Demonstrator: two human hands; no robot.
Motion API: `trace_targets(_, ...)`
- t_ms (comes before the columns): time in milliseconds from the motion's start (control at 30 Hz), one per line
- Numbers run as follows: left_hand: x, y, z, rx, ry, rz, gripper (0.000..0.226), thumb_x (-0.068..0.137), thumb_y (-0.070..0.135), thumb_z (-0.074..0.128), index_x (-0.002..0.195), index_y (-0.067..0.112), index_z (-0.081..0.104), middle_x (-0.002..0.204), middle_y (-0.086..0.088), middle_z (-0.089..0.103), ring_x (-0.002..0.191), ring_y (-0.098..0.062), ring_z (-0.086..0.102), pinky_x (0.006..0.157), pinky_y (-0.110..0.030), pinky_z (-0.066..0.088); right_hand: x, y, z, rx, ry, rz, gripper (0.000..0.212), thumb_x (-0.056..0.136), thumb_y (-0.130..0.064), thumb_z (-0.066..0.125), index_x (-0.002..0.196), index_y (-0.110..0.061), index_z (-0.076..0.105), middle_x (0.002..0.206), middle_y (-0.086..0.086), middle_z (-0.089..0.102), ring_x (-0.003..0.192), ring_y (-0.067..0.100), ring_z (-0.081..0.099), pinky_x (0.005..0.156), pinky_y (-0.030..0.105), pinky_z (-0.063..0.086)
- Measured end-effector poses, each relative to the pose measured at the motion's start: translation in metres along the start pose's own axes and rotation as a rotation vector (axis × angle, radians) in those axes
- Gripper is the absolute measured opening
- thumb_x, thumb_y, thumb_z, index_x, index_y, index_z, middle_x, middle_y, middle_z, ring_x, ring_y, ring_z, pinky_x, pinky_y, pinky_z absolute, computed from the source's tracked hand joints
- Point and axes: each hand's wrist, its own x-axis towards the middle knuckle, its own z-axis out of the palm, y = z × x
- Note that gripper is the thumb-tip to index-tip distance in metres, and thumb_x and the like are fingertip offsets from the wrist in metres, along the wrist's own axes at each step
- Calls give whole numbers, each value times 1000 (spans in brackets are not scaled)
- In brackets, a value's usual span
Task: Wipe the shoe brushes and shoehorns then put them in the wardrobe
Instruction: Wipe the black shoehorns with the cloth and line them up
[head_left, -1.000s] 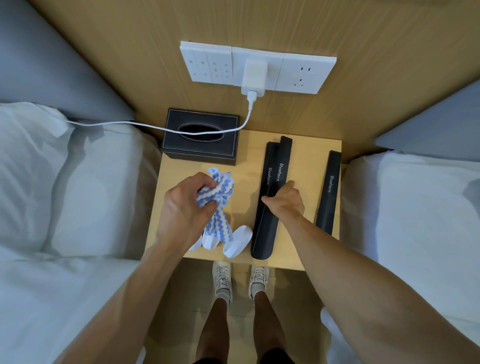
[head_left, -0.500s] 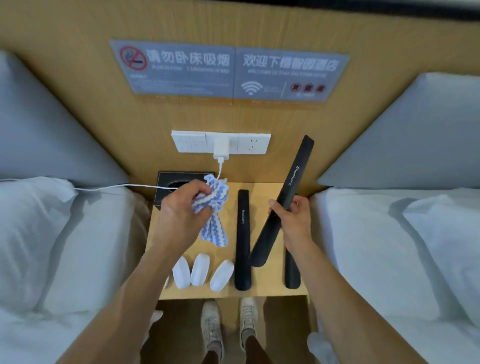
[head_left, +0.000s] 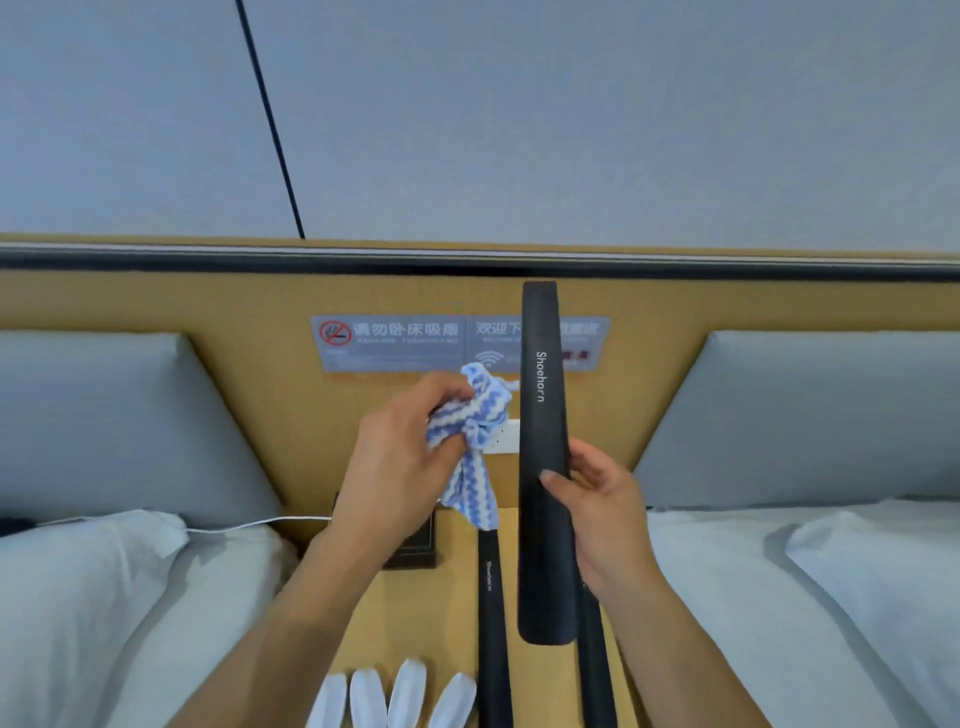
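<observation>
Head view shows the right hand (head_left: 602, 514) gripping a long black plastic shoehorn (head_left: 545, 467) at mid-length, thumb across its face, holding it upright above the light wooden bedside table (head_left: 415, 623). The left hand (head_left: 400, 467) clutches a bunched blue-and-white zigzag cloth (head_left: 475, 431) just beside the shoehorn, not clearly touching it. Two more black shoehorns (head_left: 493, 623) lie flat on the table below the raised one, with four white oval shoe brushes (head_left: 395, 696) at the table's front edge. To wipe well, the cloth should probably wrap the blade and run its full length, while the right hand shifts so its covered patch is cleaned too. Compared with half a second earlier, the shoehorn has swung from a slant to vertical and risen, and the cloth has come closer to it.
</observation>
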Motion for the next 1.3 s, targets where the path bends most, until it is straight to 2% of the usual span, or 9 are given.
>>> trace_targets(167, 27, 38, -17, 65, 86, 139, 34, 82, 2, 68, 112, 19, 68, 110, 7, 66, 99, -6, 59, 79, -1, 35, -6, -37, 24, -77, -142, -97, 38, 89, 9, 61, 113, -17, 71, 107, 2, 76, 103, 24, 70, 90, 40, 56)
trace_targets(333, 41, 51, -27, 188, 133, 202, 32, 84, 0, 64, 114, 9, 69, 110, -2, 60, 98, -16, 55, 77, -15, 34, -4, -59, 40, -104, -240, -130, 48, 84, 13, 63, 114, -24, 71, 110, -4, 75, 105, 15, 70, 92, 36, 53)
trace_targets(467, 47, 56, -32, 243, 116, 252, 27, 84, -1, 64, 109, 6, 71, 105, -6, 60, 95, -21, 57, 77, -30, 45, 3, -73, 48, -170, -237, -135, 49, 79, 16, 66, 105, -25, 71, 99, -7, 75, 98, 11, 70, 78, 23, 54)
trace_targets(533, 48, 59, -34, 247, 119, 264, 25, 81, -1, 67, 105, 4, 73, 102, -7, 61, 92, -21, 57, 75, -32, 45, 6, -79, 52, -181, -225, -151, 49, 79, 17, 65, 105, -24, 69, 99, -8, 75, 97, 9, 70, 75, 21, 54)
trace_targets(733, 59, 69, -47, 284, 150, 272, 19, 80, -1, 69, 97, 6, 76, 96, -5, 64, 83, -19, 59, 71, -24, 43, 10, -93, 58, -248, -234, -256, 44, 80, 14, 66, 102, -24, 71, 98, -9, 74, 95, 4, 69, 81, 26, 54)
trace_targets(900, 100, 85, -82, 375, 266, 275, 24, 78, -3, 65, 98, 6, 76, 96, -8, 64, 84, -26, 61, 77, -38, 47, 9, -98, 63, -311, -307, -287, 38, 83, 6, 69, 93, -30, 67, 96, -15, 72, 92, -5, 66, 74, 17, 48)
trace_targets(1033, 134, 96, -114, 473, 354, 281, 24, 80, 1, 65, 100, 6, 76, 99, -11, 66, 88, -28, 62, 80, -37, 46, 9, -104, 68, -300, -358, -278, 37, 84, 4, 69, 95, -32, 67, 100, -14, 72, 97, -1, 66, 81, 25, 50)
trace_targets(1167, 156, 110, -136, 504, 427, 279, 24, 81, 4, 66, 103, 9, 75, 102, -9, 66, 91, -25, 63, 79, -24, 42, 11, -114, 76, -277, -369, -312, 35, 85, 3, 69, 100, -29, 66, 100, -13, 72, 99, 2, 66, 84, 27, 52)
trace_targets(1300, 157, 123, -135, 494, 464, 308, 23, 81, 4, 66, 102, 9, 76, 102, -10, 66, 91, -26, 62, 79, -29, 44, 13, -124, 83, -216, -341, -350, 37, 85, 5, 68, 107, -25, 65, 103, -10, 72, 101, 5, 67, 88, 29, 55)
